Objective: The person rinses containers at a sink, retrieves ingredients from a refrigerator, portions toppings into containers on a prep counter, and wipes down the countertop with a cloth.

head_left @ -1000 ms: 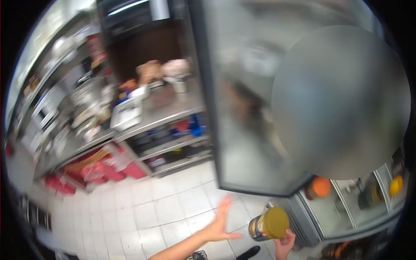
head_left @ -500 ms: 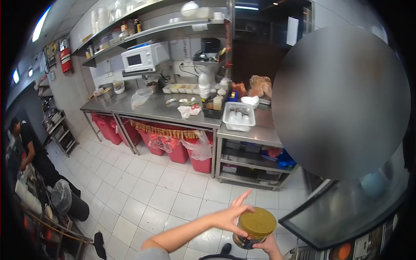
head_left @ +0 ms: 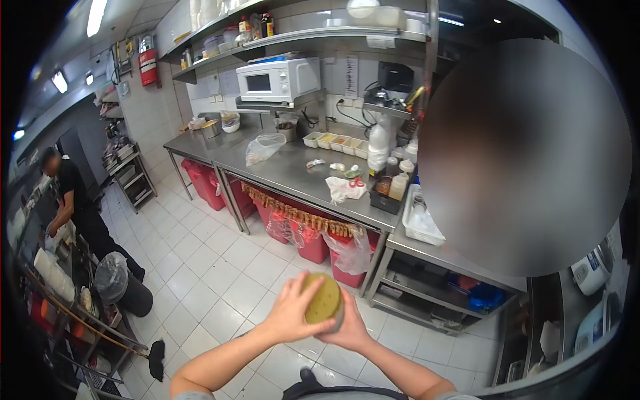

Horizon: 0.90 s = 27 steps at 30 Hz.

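Observation:
In front of my body I hold a jar (head_left: 339, 311) with a wide olive-yellow lid (head_left: 324, 301), tilted so that the lid faces up and left. My left hand (head_left: 293, 312) grips the lid, its fingers over the top and its thumb along the near edge. Wrapped round the jar's body from the right is my right hand (head_left: 353, 328). Most of the jar's side, and any label on it, is hidden behind the hands and lid.
A steel counter (head_left: 280, 180) carries a white bottle (head_left: 379, 148), sauce bottles and a cloth (head_left: 347, 189). Red bins (head_left: 313, 245) stand beneath. A microwave (head_left: 280, 80) sits above. At left, a person (head_left: 80, 207) works near a black bin (head_left: 137, 297). A blurred disc covers the right.
My view has turned left. The jar has moved left in view and tilted; my left hand's fingers now lie across its lid, and the right hand shows more fully.

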### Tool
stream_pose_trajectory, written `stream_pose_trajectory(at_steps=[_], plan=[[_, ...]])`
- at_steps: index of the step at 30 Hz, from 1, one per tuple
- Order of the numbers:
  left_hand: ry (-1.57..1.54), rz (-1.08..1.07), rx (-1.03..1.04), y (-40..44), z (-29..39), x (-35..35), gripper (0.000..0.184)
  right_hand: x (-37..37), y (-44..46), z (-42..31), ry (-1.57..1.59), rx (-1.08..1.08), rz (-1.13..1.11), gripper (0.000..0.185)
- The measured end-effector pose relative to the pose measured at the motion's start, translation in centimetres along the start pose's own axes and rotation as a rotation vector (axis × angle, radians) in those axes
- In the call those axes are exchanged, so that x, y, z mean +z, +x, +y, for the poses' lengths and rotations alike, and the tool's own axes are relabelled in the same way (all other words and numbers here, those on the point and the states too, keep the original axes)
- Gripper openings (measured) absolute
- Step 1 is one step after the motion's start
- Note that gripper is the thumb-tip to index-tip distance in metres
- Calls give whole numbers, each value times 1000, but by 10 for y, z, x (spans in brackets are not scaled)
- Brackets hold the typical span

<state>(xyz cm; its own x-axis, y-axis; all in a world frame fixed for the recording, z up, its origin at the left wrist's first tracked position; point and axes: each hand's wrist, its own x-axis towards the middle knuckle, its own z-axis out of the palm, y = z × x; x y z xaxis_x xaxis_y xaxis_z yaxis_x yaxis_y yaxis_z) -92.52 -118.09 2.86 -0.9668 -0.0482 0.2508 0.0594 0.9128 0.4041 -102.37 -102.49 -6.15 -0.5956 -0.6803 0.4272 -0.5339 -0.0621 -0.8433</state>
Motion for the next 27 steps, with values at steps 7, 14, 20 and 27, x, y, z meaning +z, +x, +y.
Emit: stream_pose_trajectory(at_steps=[7,14,20,27], plan=[[-522,430,-313,117,-134,9,83,27,153,93,-434,-294,233,115],[-1676,51,-431,249,-217,-4,71,-39,214,159,-235,-161,285,124],[-536,111,-325,384,-305,94,91,-91,261,219,-356,-31,367,121],[121,-37,-242,478,-376,144,98,-125,380,272,-368,-13,285,121]])
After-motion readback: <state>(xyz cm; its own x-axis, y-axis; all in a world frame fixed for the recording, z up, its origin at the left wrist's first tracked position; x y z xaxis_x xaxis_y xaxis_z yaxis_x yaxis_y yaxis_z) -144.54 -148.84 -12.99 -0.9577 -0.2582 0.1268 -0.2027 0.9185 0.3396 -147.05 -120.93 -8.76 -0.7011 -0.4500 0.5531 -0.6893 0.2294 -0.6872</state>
